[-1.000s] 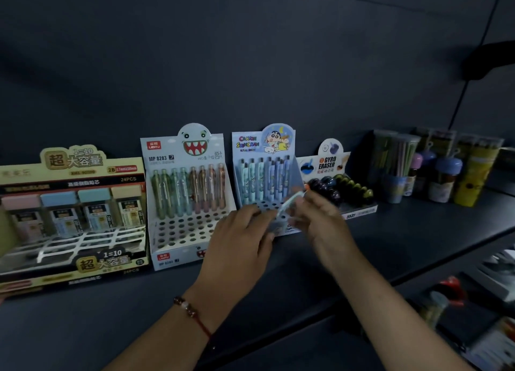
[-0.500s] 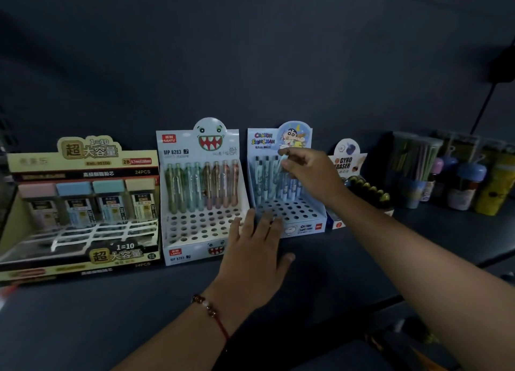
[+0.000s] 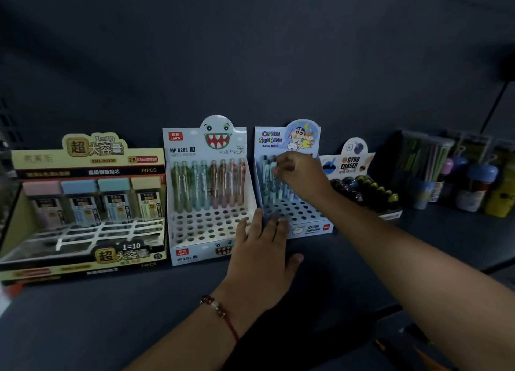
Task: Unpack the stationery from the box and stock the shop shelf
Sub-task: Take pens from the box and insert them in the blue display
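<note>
A blue cartoon pencil display box point(image 3: 312, 227) stands on the dark shelf point(image 3: 111, 315), with a row of pale blue pencils at its back and open holes in front. My right hand point(image 3: 299, 174) reaches into the back row and pinches the top of a pale blue pencil point(image 3: 269, 168). With straight fingers, my left hand point(image 3: 263, 249) lies flat against the front left corner of that box, its fingertips touching the perforated tray.
A white monster-face pencil display point(image 3: 206, 192) stands just left of the blue box. A yellow lead-refill box point(image 3: 83, 203) sits at far left. A gyro eraser display point(image 3: 359, 184) and several tubs and cups point(image 3: 451, 175) stand to the right.
My right hand carried the pencil from in front of the box up into its back row. My left hand moved from beside the right hand down to the box's front corner.
</note>
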Motion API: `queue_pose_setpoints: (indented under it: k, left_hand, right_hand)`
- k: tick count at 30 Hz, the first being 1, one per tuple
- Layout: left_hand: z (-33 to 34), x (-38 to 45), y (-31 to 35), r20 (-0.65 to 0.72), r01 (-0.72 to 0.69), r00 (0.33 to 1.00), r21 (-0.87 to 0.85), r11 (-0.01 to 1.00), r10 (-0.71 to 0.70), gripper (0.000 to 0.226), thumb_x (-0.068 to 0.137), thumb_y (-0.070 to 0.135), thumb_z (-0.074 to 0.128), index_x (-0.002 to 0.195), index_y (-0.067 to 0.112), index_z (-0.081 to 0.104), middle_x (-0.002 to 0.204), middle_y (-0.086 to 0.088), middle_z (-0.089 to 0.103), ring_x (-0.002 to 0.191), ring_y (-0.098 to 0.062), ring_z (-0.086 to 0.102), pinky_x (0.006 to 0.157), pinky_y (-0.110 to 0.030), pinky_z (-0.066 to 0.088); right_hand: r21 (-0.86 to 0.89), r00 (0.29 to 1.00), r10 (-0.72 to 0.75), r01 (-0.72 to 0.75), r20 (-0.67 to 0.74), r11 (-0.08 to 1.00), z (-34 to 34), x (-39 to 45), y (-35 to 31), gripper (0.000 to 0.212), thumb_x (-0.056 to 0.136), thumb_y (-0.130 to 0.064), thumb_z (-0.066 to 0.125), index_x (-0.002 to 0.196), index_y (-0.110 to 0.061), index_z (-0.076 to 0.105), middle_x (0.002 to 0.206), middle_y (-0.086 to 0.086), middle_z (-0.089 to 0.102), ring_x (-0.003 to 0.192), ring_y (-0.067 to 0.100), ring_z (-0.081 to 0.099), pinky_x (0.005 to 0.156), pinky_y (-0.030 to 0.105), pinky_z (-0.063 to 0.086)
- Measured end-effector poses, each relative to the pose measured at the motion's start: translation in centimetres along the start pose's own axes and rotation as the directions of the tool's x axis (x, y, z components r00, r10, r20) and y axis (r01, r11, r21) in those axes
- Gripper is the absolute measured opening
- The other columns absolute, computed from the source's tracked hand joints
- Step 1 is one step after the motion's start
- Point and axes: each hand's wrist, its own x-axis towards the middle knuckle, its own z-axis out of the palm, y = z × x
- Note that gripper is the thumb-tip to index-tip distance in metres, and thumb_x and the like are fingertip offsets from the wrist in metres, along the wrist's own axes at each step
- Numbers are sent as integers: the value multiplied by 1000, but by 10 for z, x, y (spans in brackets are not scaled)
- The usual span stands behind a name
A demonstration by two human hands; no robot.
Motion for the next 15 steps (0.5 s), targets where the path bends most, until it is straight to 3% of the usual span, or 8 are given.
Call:
queue_pose_setpoints:
  k: [5,9,12,15]
  left_hand:
    - [0,-1,-2,-8,-4,1000,1,1000,4,76,94,61,11,157,18,2,164,-2,5,149,-28,-15,118,-49,-8]
    - [2,0,-1,-40,-5,999,-21,1000,5,72,100,58,21,157,18,4,164,-3,6,149,-29,-14,119,-50,-5]
    - [4,0,-3,-64,-11,998,-59,998,7,71,100,58,23,157,19,6,164,-2,7,150,-29,-12,119,-50,-4]
    - [1,-3,-5,-71,-25,997,-82,996,19,68,100,57,23,156,22,9,164,0,7,150,-29,-8,121,-50,-1]
  right_hand:
    - [-141,1000,27,-28,-13,990,9,2,-2,27,94,-15,64,116,0,66,114,14,70,108,22,63,82,17,39]
    - [-170,996,5,-19,-85,985,12,-6,-5,25,95,-12,62,115,1,68,113,16,70,107,25,64,88,26,46]
    - [-183,994,-12,-9,-113,983,13,-10,-6,22,95,-9,59,112,2,69,105,18,72,100,28,66,81,27,46]
    - [-159,999,2,-8,-34,987,5,-19,-11,35,98,-16,57,131,-3,59,121,13,67,111,24,63,84,21,44]
